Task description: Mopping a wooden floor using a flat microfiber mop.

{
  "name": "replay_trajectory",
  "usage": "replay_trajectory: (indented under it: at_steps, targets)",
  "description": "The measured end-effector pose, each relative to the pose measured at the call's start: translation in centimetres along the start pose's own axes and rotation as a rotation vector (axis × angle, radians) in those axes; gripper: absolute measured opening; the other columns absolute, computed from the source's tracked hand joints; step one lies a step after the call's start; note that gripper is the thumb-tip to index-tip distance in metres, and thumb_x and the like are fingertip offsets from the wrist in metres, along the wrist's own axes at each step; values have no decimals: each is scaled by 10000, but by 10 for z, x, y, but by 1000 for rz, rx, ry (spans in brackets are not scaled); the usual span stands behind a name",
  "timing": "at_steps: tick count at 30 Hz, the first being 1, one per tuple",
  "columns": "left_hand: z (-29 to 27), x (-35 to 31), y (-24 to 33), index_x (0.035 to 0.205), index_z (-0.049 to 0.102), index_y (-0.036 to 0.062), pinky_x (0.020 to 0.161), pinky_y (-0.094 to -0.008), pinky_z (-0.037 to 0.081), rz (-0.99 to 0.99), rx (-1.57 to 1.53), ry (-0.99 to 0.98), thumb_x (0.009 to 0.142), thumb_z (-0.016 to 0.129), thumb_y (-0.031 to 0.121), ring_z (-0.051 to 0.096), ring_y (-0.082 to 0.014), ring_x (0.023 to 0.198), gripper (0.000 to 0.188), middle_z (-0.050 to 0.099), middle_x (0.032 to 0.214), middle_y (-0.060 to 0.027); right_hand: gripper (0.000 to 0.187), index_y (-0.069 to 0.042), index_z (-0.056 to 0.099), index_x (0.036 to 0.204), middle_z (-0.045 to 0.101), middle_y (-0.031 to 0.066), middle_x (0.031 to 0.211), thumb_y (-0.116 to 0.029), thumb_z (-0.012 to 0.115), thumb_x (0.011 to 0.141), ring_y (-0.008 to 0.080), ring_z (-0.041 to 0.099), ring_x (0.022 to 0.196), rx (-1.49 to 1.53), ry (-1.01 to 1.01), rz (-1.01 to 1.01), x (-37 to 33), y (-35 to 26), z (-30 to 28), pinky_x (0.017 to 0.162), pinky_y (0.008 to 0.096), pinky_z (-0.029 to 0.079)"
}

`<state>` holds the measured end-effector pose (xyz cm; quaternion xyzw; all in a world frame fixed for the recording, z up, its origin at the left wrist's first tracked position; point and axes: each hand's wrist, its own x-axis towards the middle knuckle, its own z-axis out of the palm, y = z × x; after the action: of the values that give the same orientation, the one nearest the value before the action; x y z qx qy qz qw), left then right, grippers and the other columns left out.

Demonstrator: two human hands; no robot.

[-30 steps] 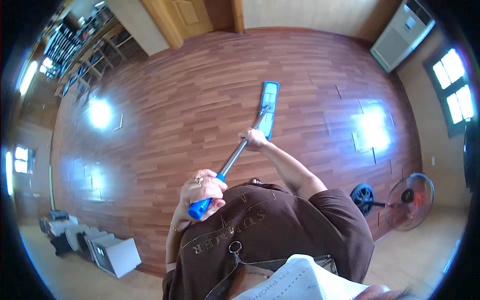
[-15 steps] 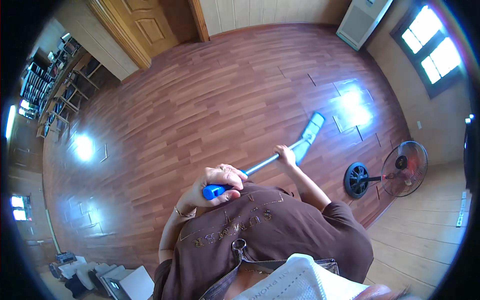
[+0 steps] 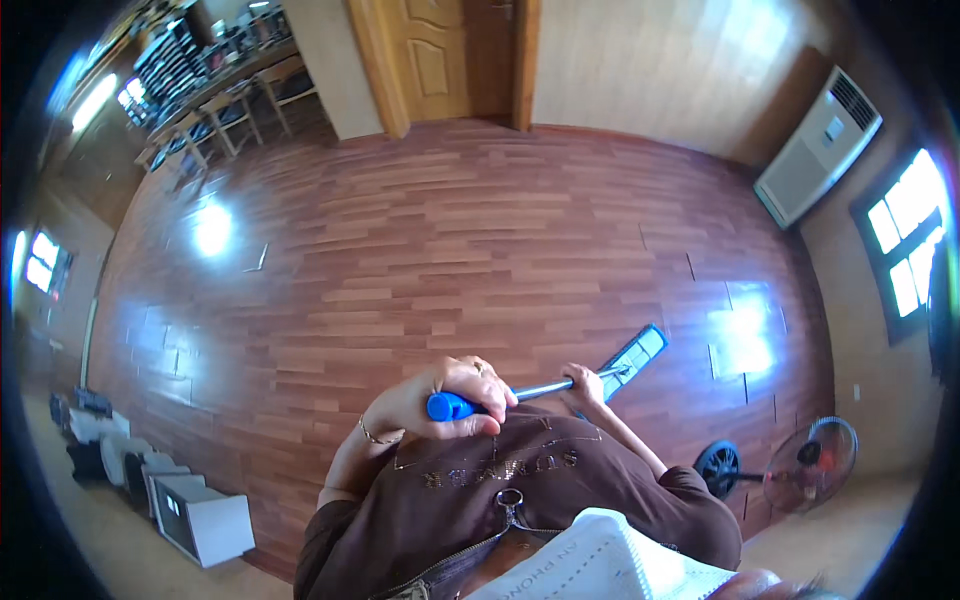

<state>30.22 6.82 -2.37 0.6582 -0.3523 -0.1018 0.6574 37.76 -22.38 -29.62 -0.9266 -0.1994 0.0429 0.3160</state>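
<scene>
A flat mop (image 3: pixel 543 390) lies slantwise in front of my body. My left hand (image 3: pixel 462 393) is wrapped round the blue grip at the top end of its pole. Farther down the metal pole, my right hand (image 3: pixel 582 386) is closed round it, close to the mop head. That long blue-edged mop head (image 3: pixel 638 358) points away to the right over the wooden floor (image 3: pixel 430 270). Part of it is hidden behind my right hand and arm.
A standing fan (image 3: pixel 808 466) is at my right, near the wall. White boxy items (image 3: pixel 205 522) stand at lower left. Chairs (image 3: pixel 232 112) line a long desk at far left. A wooden door (image 3: pixel 440 60) is ahead, and a tall air conditioner (image 3: pixel 820 147) stands at far right.
My view has tilted up and turned, so the door and far wall show more. The mop pole lies flatter across the picture, with my right hand lower. Both hands keep their grip.
</scene>
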Motion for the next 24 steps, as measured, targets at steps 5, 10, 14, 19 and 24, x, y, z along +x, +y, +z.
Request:
replay_trajectory:
  at_steps: [5, 10, 14, 19, 24]
  targets:
    - [17, -16, 33, 761, 653, 72, 795, -369, 491, 104, 285, 124, 718, 770, 81, 685, -227, 815, 125, 686, 746, -36, 204, -95, 568, 771, 605, 121, 755, -249, 679, 697, 346, 611, 770, -21, -169, -250, 43, -25, 10, 631, 444, 470]
    - [44, -21, 63, 702, 606, 87, 734, -350, 506, 113, 483, 288, 716, 766, 85, 667, -206, 741, 161, 662, 704, -11, 240, -93, 562, 757, 603, 114, 724, -258, 729, 704, 331, 623, 750, 88, -325, -465, 83, -64, 32, 648, 437, 484]
    - [54, -14, 74, 678, 586, 92, 678, -363, 470, 132, 611, 270, 719, 760, 132, 612, -235, 658, 183, 590, 657, -36, 364, -91, 574, 968, 603, 142, 979, -325, 734, 738, 345, 581, 953, 327, -406, -618, 99, -98, 46, 829, 420, 457]
    - [57, 6, 54, 655, 536, 86, 614, -397, 447, 144, 783, 361, 754, 748, 255, 585, -277, 637, 289, 561, 640, -71, 672, -36, 453, 1255, 568, 202, 1126, -334, 760, 736, 362, 532, 1088, 691, -640, -259, 110, -145, 14, 953, 428, 412]
    - [32, 24, 14, 738, 535, 115, 559, -370, 411, 183, 714, 519, 720, 788, 191, 556, -257, 597, 265, 544, 649, -37, 497, -26, 450, 1296, 449, 190, 1363, -179, 620, 856, 312, 406, 1295, 1040, -539, -618, 79, -189, -157, 1056, 420, 311]
